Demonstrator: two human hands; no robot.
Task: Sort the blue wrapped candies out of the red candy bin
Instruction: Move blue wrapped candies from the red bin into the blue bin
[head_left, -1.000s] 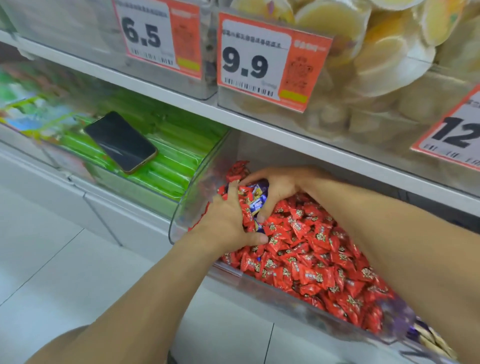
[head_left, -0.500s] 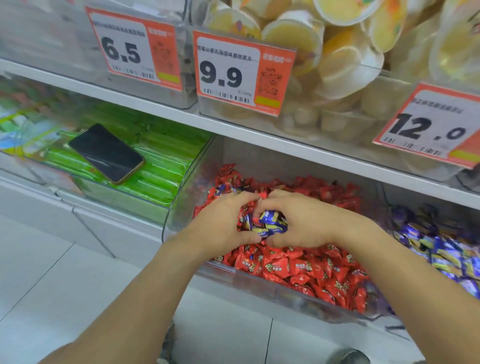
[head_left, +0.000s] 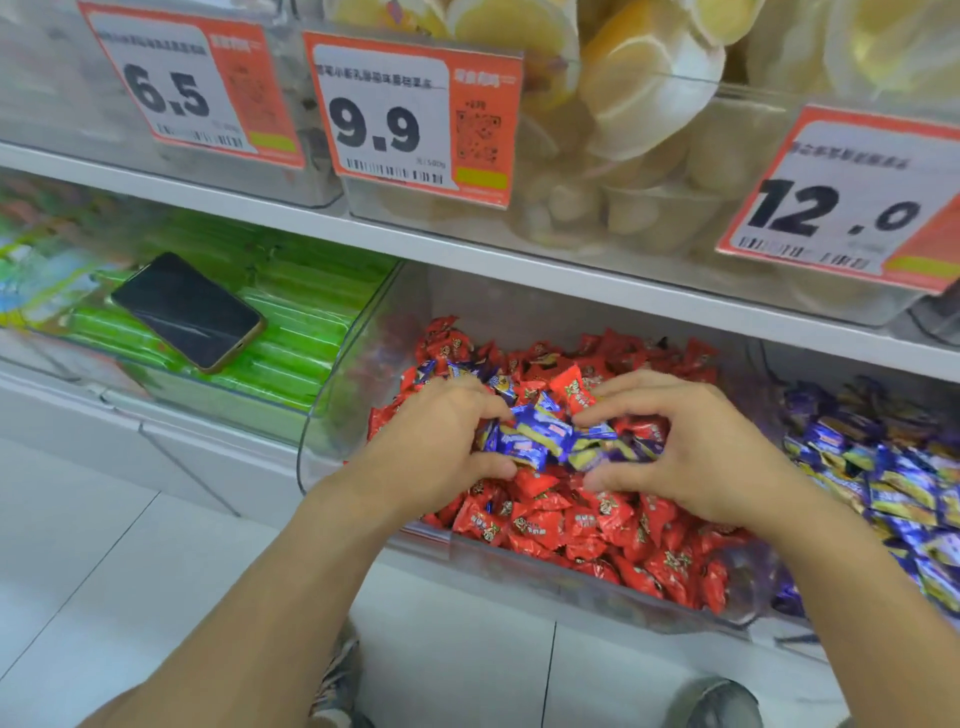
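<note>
phone (head_left: 187, 310) on packets in left bin | candy bin (head_left: 332, 415) centre | third bin (head_left: 883, 467) right | price tags (head_left: 410, 114) above

Bunch I'm cupping btw my left hand (head_left: 431, 457) & right hand (head_left: 696, 457): blue candies (head_left: 540, 441), deep blue wrappers w/ yellow & white bands, bit of red print. Under them red candies (head_left: 582, 525), bright red w/ small dark & gold logo. Their bin (head_left: 332, 431) clear plastic. Next bin right (head_left: 883, 467): blue-purple wrappers w/ yellow. Left: green packs (head_left: 291, 332), black phone (head_left: 187, 310) w/ gold edge. Price tags (head_left: 400, 111) white w/ black digits, orange border.
</note>
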